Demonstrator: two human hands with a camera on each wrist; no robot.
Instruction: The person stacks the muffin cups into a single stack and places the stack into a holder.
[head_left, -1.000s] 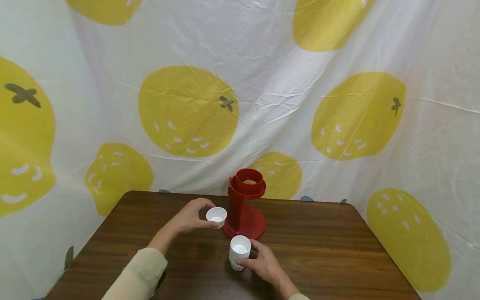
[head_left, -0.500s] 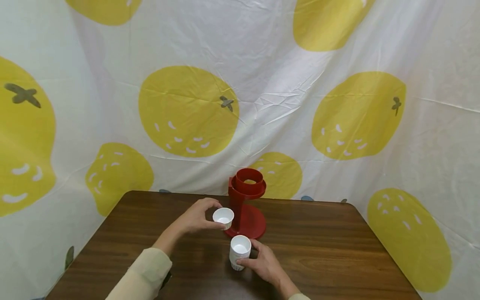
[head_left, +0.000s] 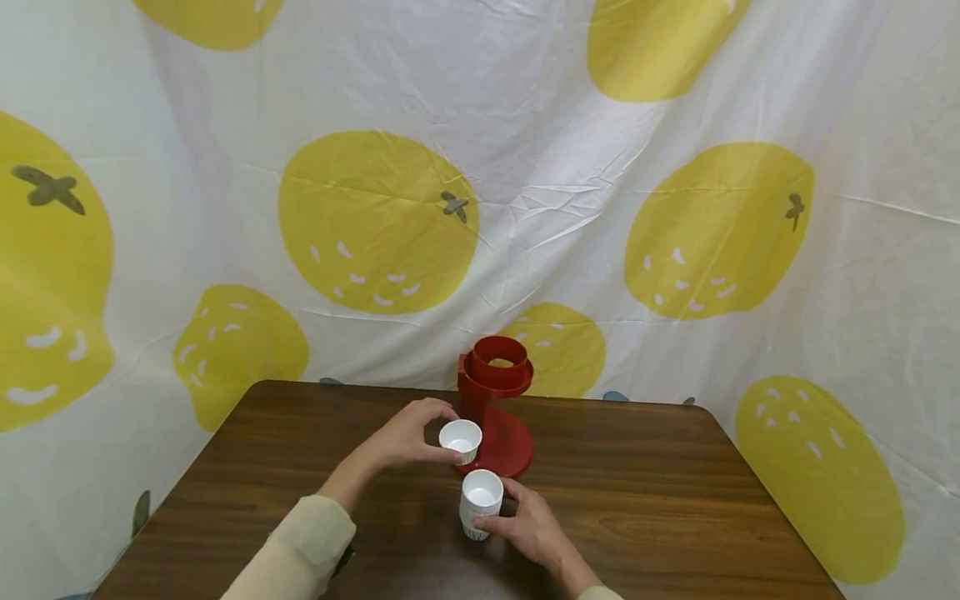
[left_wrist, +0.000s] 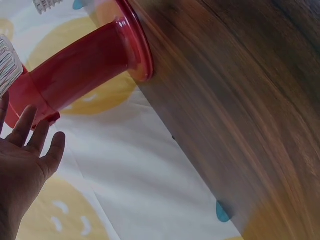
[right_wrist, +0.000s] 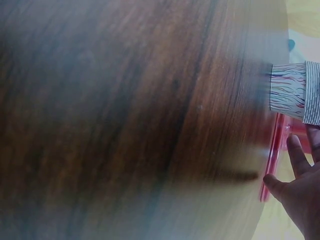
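In the head view my left hand (head_left: 411, 435) pinches a small white paper cup (head_left: 461, 440) by its side, thumb in front and fingers behind. The cup is held in the air before the red stand's post. To its lower right, my right hand (head_left: 528, 525) grips a stack of white paper cups (head_left: 480, 505) between thumb and fingers. The right wrist view shows that stack's patterned side (right_wrist: 288, 89), with wavy coloured lines and several nested rims. In the left wrist view, the left hand's other fingers (left_wrist: 36, 137) spread out below the striped cup (left_wrist: 7, 64).
A red stand (head_left: 474, 404) with a round base and a ring-shaped top holder rises at the back middle of the brown wooden table (head_left: 637, 483). Behind the table hangs a white cloth (head_left: 540, 250) printed with yellow lemons.
My left hand has carried its cup to the right, closer to the space above the stack. The right hand and its stack have stayed almost still.
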